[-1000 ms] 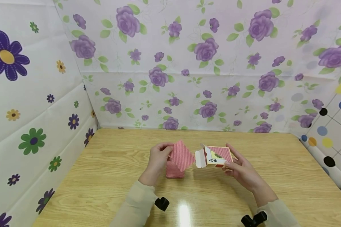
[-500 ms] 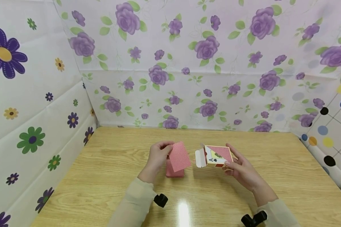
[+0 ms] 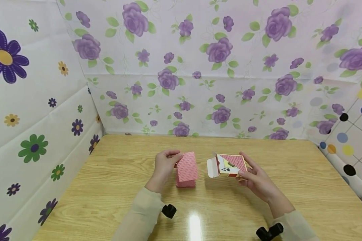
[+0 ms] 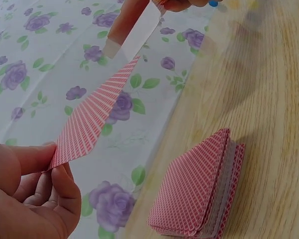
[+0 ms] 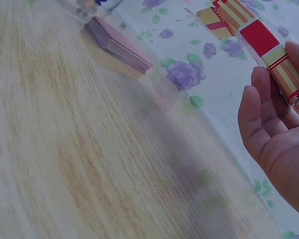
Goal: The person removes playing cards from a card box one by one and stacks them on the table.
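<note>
Between thumb and fingers my left hand pinches a red-backed playing card by one corner, raised above a stack of cards. That stack of red-backed playing cards lies on the table, partly covered by the raised card in the head view; its layered edges show in the left wrist view. My right hand grips a playing card box by its right end, off the table. The box's white flap stands open towards the left hand. An ace of spades design is printed on the box. What is inside it cannot be seen.
A wooden table carries the stack. A floral cloth hangs behind it, with a flower-patterned cloth at the left and a dotted cloth at the right. Black straps with mounts sit on both wrists.
My left hand has moved the card left, away from the box flap, and turned it over the stack, nearly in line with it. The right hand and box stay almost still.
</note>
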The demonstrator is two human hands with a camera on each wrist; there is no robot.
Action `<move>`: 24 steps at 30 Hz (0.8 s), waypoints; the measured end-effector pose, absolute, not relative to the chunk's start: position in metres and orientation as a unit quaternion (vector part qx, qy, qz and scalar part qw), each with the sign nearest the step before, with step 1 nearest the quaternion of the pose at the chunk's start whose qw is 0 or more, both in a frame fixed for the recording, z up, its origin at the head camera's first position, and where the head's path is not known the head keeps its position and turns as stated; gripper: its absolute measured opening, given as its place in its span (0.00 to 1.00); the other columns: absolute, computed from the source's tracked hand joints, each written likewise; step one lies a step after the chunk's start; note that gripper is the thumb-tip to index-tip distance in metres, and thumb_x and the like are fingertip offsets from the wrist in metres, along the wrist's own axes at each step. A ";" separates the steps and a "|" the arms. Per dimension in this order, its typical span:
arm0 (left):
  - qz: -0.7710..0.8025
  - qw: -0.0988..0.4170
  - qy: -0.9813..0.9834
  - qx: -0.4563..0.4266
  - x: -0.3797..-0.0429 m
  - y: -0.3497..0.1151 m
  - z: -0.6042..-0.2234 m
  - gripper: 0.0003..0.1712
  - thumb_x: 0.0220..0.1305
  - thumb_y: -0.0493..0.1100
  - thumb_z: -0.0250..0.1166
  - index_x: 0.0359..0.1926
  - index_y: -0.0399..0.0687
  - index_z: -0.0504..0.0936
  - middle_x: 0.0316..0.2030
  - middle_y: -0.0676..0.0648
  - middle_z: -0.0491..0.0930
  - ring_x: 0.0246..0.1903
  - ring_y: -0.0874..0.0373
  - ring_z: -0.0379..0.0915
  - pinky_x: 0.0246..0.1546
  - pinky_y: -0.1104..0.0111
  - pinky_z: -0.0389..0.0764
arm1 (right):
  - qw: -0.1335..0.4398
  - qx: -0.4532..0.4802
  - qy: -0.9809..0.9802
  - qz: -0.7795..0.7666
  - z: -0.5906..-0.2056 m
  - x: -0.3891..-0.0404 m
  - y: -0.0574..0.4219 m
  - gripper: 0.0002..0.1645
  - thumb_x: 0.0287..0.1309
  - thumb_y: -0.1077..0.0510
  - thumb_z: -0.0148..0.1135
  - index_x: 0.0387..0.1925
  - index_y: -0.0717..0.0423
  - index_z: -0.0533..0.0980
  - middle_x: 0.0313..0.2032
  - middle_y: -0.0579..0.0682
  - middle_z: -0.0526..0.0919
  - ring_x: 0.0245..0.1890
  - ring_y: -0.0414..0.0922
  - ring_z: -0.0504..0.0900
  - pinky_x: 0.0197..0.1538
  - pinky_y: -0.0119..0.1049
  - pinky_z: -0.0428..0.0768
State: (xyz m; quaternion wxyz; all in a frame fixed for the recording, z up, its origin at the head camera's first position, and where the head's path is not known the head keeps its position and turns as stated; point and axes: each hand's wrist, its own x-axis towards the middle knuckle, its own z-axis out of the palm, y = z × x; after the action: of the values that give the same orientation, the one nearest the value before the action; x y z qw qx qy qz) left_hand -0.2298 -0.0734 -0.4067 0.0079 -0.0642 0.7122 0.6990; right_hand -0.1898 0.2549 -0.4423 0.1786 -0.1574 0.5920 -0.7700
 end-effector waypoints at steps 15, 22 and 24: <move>0.689 -0.009 0.721 -0.075 -0.238 -0.078 -0.417 0.09 0.58 0.36 0.66 0.40 0.35 0.82 0.31 0.46 0.83 0.25 0.64 0.75 0.28 0.68 0.79 | 0.183 -0.154 0.592 -0.770 -0.443 -0.189 0.254 0.46 0.69 0.67 0.44 0.74 0.35 0.34 0.50 0.44 0.79 0.39 0.41 0.81 0.43 0.33 0.81; 0.686 -0.005 0.723 -0.078 -0.238 -0.079 -0.421 0.10 0.60 0.37 0.65 0.41 0.35 0.83 0.33 0.44 0.83 0.25 0.63 0.76 0.26 0.72 0.79 | 0.182 -0.163 0.589 -0.770 -0.442 -0.189 0.252 0.46 0.69 0.67 0.44 0.74 0.36 0.34 0.50 0.45 0.78 0.40 0.40 0.81 0.43 0.33 0.81; 0.687 -0.002 0.722 -0.079 -0.238 -0.080 -0.422 0.11 0.61 0.37 0.64 0.43 0.34 0.83 0.34 0.43 0.83 0.26 0.64 0.76 0.26 0.74 0.79 | 0.182 -0.169 0.584 -0.772 -0.442 -0.190 0.252 0.46 0.69 0.68 0.44 0.74 0.37 0.34 0.50 0.46 0.78 0.40 0.40 0.81 0.43 0.33 0.82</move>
State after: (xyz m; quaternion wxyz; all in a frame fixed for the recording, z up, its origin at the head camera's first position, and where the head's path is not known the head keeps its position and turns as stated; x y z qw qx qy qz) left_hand -0.2379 -0.0797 -0.4219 -0.0024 -0.0786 0.7220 0.6874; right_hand -0.1898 0.2523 -0.4422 0.1820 -0.1693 0.5845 -0.7724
